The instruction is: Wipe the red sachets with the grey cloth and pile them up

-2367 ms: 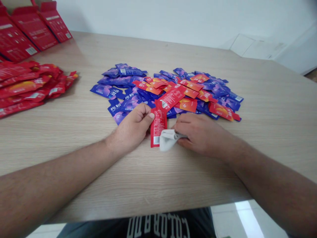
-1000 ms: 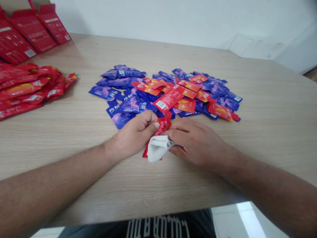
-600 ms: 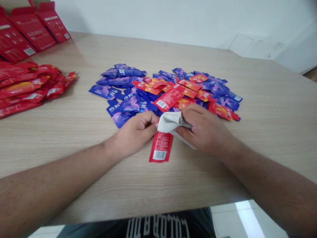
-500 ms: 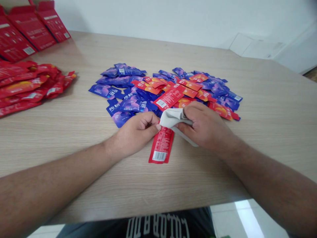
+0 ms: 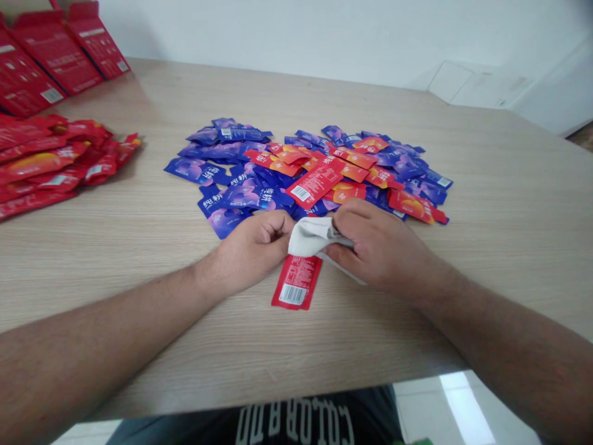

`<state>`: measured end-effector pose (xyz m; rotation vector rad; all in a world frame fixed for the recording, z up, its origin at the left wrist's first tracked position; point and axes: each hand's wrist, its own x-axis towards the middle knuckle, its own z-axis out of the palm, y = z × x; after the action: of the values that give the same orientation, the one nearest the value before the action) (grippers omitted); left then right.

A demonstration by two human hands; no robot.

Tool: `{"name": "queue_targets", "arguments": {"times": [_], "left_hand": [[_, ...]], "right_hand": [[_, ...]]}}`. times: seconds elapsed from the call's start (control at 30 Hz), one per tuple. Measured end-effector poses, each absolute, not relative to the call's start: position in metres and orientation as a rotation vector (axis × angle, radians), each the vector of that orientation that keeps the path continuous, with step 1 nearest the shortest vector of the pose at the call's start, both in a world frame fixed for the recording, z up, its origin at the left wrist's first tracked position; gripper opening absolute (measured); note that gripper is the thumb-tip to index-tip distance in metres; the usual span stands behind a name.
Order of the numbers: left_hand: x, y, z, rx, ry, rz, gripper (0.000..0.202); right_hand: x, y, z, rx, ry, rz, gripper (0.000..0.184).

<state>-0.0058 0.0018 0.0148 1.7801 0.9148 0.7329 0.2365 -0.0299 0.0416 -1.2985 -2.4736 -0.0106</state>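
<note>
Red sachet: it sits [image 5: 295,285] between your 2 hands, just in front of the mixed pile, barcode end toward you; whether it lies flat or is slightly raised, you can't tell from here.
Left hand: your left hand [image 5: 259,244] is curled closed, seemingly pinching the sachet's upper edge – the cloth hides the contact.
Right hand: your right hand [image 5: 370,247] grips the pale cloth [image 5: 308,238], which drapes over the sachet's upper part.
Wiping: this looks like the step in hand; the next move calls for a firm left pinch and light cloth pressure.
Mixed pile: purple sachets [image 5: 225,219] with red-orange sachets [image 5: 317,180] among them.
Table: wood-grained table [image 5: 222,358], red packets [image 5: 44,164] heaped at left – red boxes [image 5: 55,52] behind.
Room: white wall [image 5: 301,37] beyond, tiled floor [image 5: 430,408] below.
</note>
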Motion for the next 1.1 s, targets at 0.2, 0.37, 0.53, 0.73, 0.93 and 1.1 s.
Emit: {"name": "queue_targets", "arguments": {"times": [0.2,0.37,0.53,0.73,0.93,1.1], "left_hand": [[-0.0070,0.0031,0.0133,1.815,0.908,0.734,0.020],[-0.0078,0.0037,0.0114,1.840,0.906,0.737,0.020],[-0.0082,0.0034,0.0098,1.836,0.902,0.727,0.020],[-0.0083,0.0039,0.0108,1.833,0.917,0.735,0.022],[-0.0075,0.0018,0.0124,1.819,0.914,0.737,0.021],[-0.0076,0.0015,0.0130,1.820,0.908,0.734,0.021]], "right_hand": [[0.2358,-0.0298,0.0427,-1.320,-2.434,-0.019,0.019],[0.2362,-0.0295,0.0415,-1.339,-2.441,-0.004,0.019],[0.2369,-0.0294,0.0406,-1.304,-2.464,-0.018,0.018],[0.2367,-0.0288,0.0411,-1.364,-2.435,-0.013,0.020],[0.2369,-0.0300,0.0405,-1.330,-2.449,-0.009,0.018],[0.2366,-0.0304,0.0404,-1.308,-2.470,-0.010,0.017]]}}
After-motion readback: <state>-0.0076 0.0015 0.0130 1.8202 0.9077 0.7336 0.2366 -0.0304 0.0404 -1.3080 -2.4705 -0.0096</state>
